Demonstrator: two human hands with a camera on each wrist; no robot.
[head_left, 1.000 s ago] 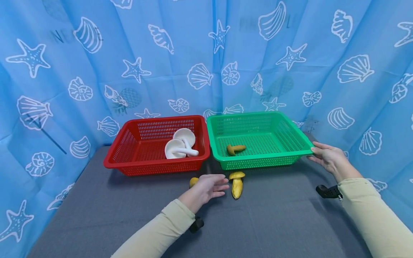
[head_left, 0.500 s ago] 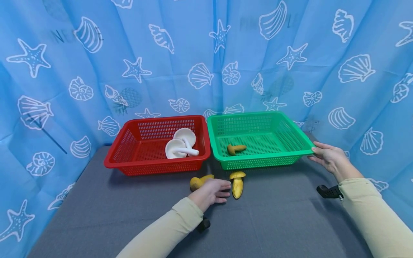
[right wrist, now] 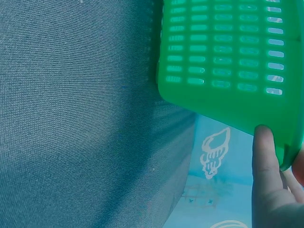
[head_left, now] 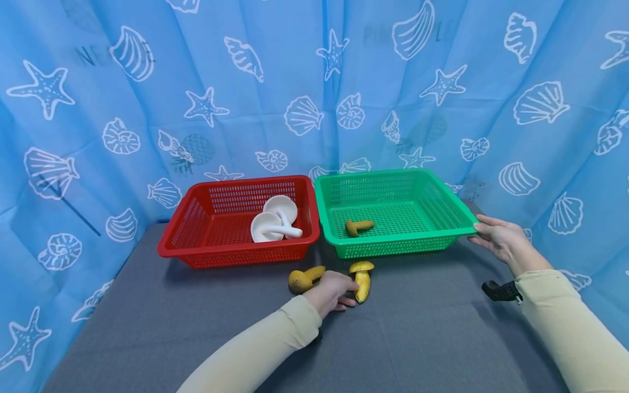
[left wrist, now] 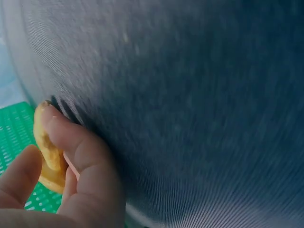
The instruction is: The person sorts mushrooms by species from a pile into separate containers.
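My left hand (head_left: 334, 292) is at the stem of a yellow mushroom (head_left: 362, 284) lying on the grey cloth before the green basket. In the left wrist view, the mushroom (left wrist: 47, 147) sits between my thumb and curled fingers, a fingertip over the stem's end. Just left of that hand rests another yellow mushroom (head_left: 301, 280), its stem partly hidden. My right hand (head_left: 503, 243) holds the near right corner of the green basket (head_left: 393, 244), thumb over the rim; in the right wrist view a straight finger (right wrist: 266, 161) lies along its outer wall. A brownish-yellow mushroom (head_left: 358, 226) is in this basket.
A red basket (head_left: 236, 254) stands against the green one on its left. In its right part lie two white mushroom-shaped pieces (head_left: 267, 225) with round caps and stems. A blue curtain (head_left: 314, 82) with shell prints hangs behind. Grey cloth (head_left: 417, 327) covers the table.
My left hand has moved right and toward the body, uncovering the left yellow mushroom, and its fingers have curled in at the other mushroom's stem. The right hand has stayed on the basket.
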